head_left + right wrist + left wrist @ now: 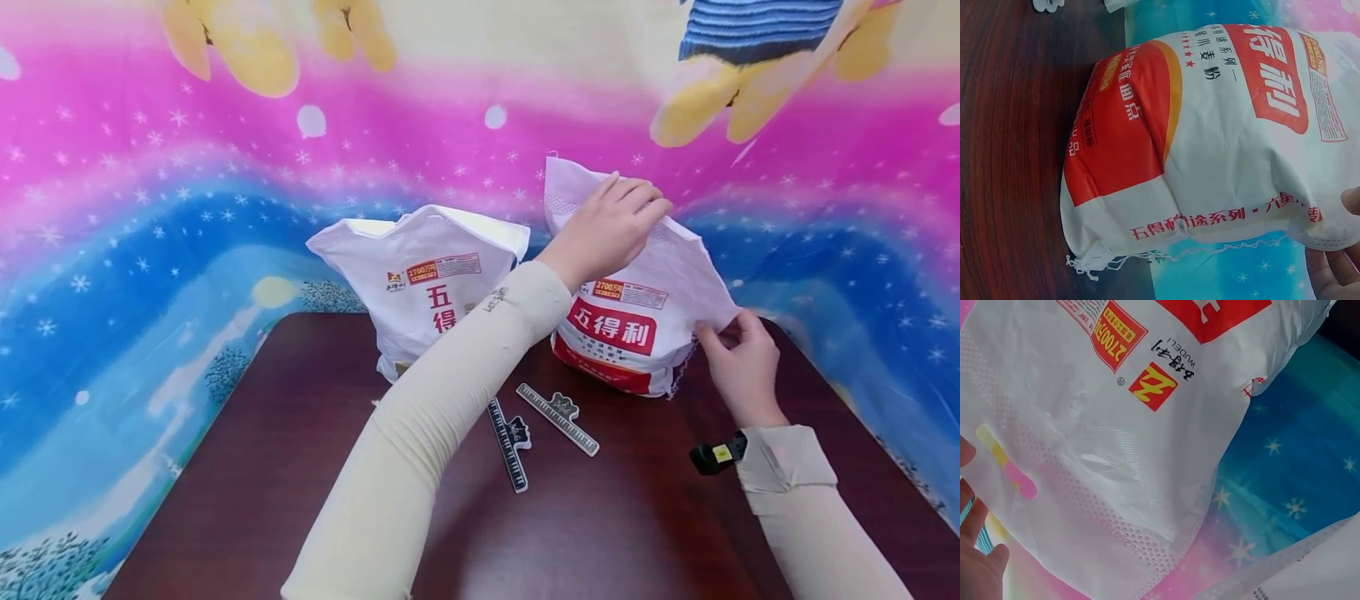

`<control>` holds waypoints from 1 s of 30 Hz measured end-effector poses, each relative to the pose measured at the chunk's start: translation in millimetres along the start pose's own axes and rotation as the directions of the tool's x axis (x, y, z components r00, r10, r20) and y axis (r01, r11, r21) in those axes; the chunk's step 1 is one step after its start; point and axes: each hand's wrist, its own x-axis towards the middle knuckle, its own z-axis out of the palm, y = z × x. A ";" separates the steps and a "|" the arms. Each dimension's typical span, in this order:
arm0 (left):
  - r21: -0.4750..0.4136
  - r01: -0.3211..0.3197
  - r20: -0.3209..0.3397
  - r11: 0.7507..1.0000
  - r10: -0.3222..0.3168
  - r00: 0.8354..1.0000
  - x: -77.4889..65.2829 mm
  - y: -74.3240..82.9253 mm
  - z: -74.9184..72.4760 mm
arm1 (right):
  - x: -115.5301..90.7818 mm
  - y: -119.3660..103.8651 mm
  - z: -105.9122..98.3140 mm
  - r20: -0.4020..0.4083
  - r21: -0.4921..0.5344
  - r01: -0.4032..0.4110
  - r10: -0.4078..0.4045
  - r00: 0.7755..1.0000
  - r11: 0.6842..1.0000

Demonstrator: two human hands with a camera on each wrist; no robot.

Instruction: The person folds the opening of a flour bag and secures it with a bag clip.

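A white flour bag (611, 321) with red printed panels stands on the table, its top edge unfolded. My left hand (611, 225) grips its upper edge; in the left wrist view the left hand (982, 556) shows only partly at that edge. With thumb in front and fingers behind, my right hand (742, 358) pinches the bag's right upper corner. The right wrist view shows the flour bag's side (1210, 156) with loose threads along its seam, and part of the right hand (1335, 272) at the corner.
To the left stands a second white bag (405, 275), its top edge raised, partly behind my left sleeve. Two piano-keyboard clips lie in front: a white-framed clip (557, 419) and a black clip (510, 450). Behind the dark table (285, 400) hangs a colourful printed cloth (165, 250).
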 end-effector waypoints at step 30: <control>0.045 -0.102 -0.007 0.994 0.103 0.995 7.9 -1.9 -1.7 | 6.8 -1.2 -5.1 0.029 -0.076 0.080 -0.078 0.997 0.994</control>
